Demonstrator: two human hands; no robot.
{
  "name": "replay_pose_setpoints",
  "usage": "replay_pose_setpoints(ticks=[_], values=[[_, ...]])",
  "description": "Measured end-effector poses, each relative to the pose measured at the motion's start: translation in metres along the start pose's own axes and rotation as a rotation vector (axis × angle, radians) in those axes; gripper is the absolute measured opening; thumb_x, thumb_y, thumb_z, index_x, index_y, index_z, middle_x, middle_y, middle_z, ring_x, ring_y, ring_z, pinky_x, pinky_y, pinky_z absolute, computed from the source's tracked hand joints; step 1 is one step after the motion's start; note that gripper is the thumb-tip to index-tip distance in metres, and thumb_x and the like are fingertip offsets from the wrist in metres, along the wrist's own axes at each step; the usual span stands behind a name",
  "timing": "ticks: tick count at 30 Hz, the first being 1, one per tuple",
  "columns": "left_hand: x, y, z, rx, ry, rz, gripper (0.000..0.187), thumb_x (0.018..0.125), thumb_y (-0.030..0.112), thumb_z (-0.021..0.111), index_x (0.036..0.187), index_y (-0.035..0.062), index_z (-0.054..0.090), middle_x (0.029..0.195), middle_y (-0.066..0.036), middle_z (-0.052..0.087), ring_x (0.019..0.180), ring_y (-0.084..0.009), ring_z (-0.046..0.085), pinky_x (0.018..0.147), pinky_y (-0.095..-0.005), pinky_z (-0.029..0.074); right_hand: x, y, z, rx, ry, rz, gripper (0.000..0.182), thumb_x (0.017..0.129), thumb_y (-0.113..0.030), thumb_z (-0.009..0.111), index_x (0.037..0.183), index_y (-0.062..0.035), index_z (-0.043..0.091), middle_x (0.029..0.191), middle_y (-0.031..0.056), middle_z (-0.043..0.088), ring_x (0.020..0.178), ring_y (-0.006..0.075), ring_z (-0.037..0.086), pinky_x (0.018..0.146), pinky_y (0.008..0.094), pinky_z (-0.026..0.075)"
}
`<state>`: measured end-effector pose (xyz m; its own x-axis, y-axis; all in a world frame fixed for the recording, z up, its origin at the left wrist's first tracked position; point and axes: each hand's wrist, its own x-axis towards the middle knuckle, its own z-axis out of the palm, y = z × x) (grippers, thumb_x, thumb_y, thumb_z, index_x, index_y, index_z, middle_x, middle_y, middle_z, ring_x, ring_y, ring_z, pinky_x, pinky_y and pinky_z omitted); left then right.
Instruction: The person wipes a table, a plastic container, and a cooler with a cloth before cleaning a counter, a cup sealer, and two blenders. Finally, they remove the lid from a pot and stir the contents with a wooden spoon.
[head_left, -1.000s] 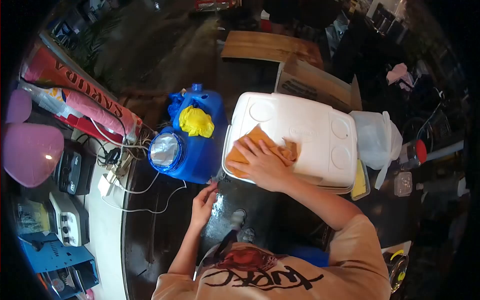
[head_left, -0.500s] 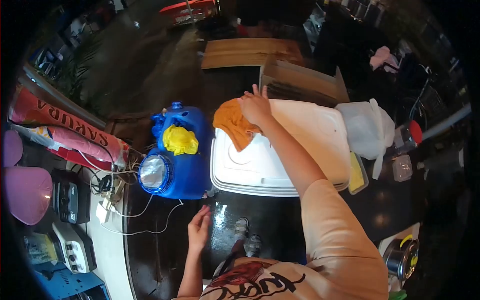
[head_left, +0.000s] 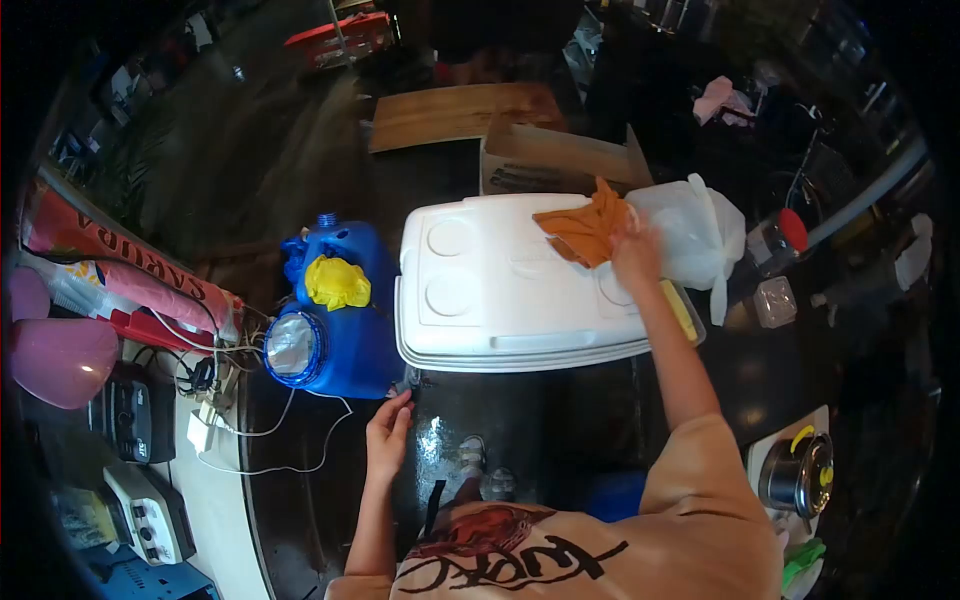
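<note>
A white cooler [head_left: 480,285] with a flat lid and round recesses lies across the middle of the view. On the right part of its lid, my right hand [head_left: 637,255] is closed on a bunched orange cloth [head_left: 585,228], with one corner sticking up. The hand is slightly blurred. My left hand [head_left: 388,435] is low in front, fingers loosely bent and apart, its fingertips close to a small grey fitting [head_left: 408,382] at the cooler's near left corner. Left of the cooler stands a blue jug [head_left: 350,345] with a yellow cloth [head_left: 338,283] on top.
A clear plastic bag [head_left: 690,240] and a red-lidded jar [head_left: 775,245] sit right of the cooler. Behind it are a cardboard box [head_left: 570,158] and a wooden board [head_left: 455,112]. White cables [head_left: 290,468] run at the left. A metal pot [head_left: 795,475] stands at the right.
My right hand has swept the orange cloth from the lid's left end to its right end. My left hand has risen slightly towards the cooler's near left corner. The view has shifted a little.
</note>
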<state>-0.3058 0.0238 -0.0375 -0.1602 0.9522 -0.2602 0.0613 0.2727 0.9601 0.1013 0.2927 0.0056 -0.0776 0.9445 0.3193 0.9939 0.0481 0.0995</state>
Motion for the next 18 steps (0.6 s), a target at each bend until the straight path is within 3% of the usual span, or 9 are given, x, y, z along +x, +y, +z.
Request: replay_pose_setpoints(ticks=[1, 3, 6, 9, 10, 11, 13, 16, 18], values=[[0.002, 0.001, 0.007, -0.001, -0.031, 0.004, 0.031, 0.095, 0.012, 0.049, 0.124, 0.0023, 0.053, 0.121, -0.008, 0.058, 0.109, -0.0169, 0.056, 0.082, -0.0278, 0.048, -0.027, -0.007, -0.022, 0.042, -0.088, -0.026, 0.035, 0.092, -0.024, 0.048, 0.116, -0.0025, 0.060, 0.138, 0.0175, 0.043, 0.135, 0.0348, 0.027, 0.109, 0.0516, 0.019], [0.008, 0.011, 0.019, 0.008, -0.088, 0.036, 0.030, 0.095, 0.012, 0.050, 0.123, 0.0025, 0.055, 0.119, -0.007, 0.059, 0.105, -0.0151, 0.057, 0.081, -0.0265, 0.047, -0.079, -0.010, -0.032, -0.066, 0.007, -0.107, 0.033, 0.091, -0.023, 0.049, 0.113, -0.0029, 0.062, 0.135, 0.0174, 0.046, 0.135, 0.0346, 0.027, 0.109, 0.0525, 0.019], [0.013, 0.020, 0.036, 0.034, -0.137, 0.117, 0.029, 0.094, 0.011, 0.051, 0.120, 0.0016, 0.056, 0.111, -0.005, 0.061, 0.100, -0.0131, 0.057, 0.080, -0.0255, 0.046, -0.133, -0.012, -0.084, 0.086, -0.037, -0.115, 0.034, 0.092, -0.018, 0.047, 0.119, -0.0006, 0.057, 0.131, 0.0173, 0.051, 0.130, 0.0349, 0.037, 0.108, 0.0499, 0.023], [0.008, 0.030, 0.043, 0.012, -0.137, 0.129, 0.028, 0.092, 0.007, 0.052, 0.118, -0.0028, 0.057, 0.109, -0.009, 0.063, 0.095, -0.0124, 0.057, 0.086, -0.0256, 0.044, -0.155, 0.010, -0.116, 0.436, -0.281, 0.132, 0.030, 0.095, -0.017, 0.043, 0.111, -0.0003, 0.061, 0.125, 0.0239, 0.053, 0.114, 0.0350, 0.053, 0.096, 0.0439, 0.040], [0.006, 0.031, 0.040, 0.057, -0.149, 0.130, 0.027, 0.092, 0.006, 0.052, 0.116, -0.0029, 0.058, 0.108, -0.009, 0.064, 0.095, -0.0125, 0.057, 0.087, -0.0253, 0.044, -0.155, 0.024, -0.123, 0.792, -0.232, 0.343, 0.033, 0.097, -0.020, 0.041, 0.110, 0.0027, 0.061, 0.119, 0.0264, 0.055, 0.103, 0.0345, 0.059, 0.088, 0.0381, 0.046], [0.003, 0.026, 0.039, 0.057, -0.149, 0.118, 0.027, 0.092, 0.006, 0.052, 0.116, -0.0029, 0.058, 0.108, -0.009, 0.064, 0.095, -0.0126, 0.057, 0.087, -0.0253, 0.044, -0.155, 0.033, -0.118, 1.249, -0.020, 0.442, 0.037, 0.098, -0.024, 0.041, 0.116, 0.0035, 0.056, 0.118, 0.0247, 0.056, 0.107, 0.0310, 0.058, 0.092, 0.0345, 0.044], [0.001, 0.012, 0.035, 0.060, -0.152, 0.095, 0.026, 0.091, 0.006, 0.052, 0.114, -0.0030, 0.059, 0.108, -0.010, 0.064, 0.096, -0.0128, 0.057, 0.087, -0.0253, 0.044, -0.151, 0.022, -0.100, 1.352, 0.187, 0.479, 0.039, 0.096, -0.026, 0.044, 0.123, 0.0013, 0.051, 0.121, 0.0236, 0.054, 0.117, 0.0268, 0.051, 0.095, 0.0416, 0.042], [-0.013, 0.006, 0.031, 0.042, -0.164, 0.062, 0.024, 0.091, 0.007, 0.052, 0.112, -0.0027, 0.060, 0.112, -0.012, 0.063, 0.099, -0.0135, 0.057, 0.086, -0.0250, 0.044, -0.162, -0.031, -0.027, 0.308, 0.347, 0.244, 0.045, 0.087, -0.013, 0.051, 0.129, 0.0021, 0.044, 0.137, 0.0245, 0.039, 0.133, 0.0403, 0.029, 0.107, 0.0532, 0.022], [-0.017, 0.005, 0.031, 0.028, -0.143, 0.053, 0.024, 0.091, 0.007, 0.052, 0.112, -0.0027, 0.060, 0.115, -0.013, 0.062, 0.100, -0.0138, 0.057, 0.087, -0.0251, 0.044, -0.154, -0.057, -0.036, 0.452, 0.325, 0.178, 0.040, 0.086, -0.014, 0.052, 0.122, 0.0022, 0.049, 0.139, 0.0258, 0.035, 0.136, 0.0434, 0.018, 0.108, 0.0572, 0.013]])
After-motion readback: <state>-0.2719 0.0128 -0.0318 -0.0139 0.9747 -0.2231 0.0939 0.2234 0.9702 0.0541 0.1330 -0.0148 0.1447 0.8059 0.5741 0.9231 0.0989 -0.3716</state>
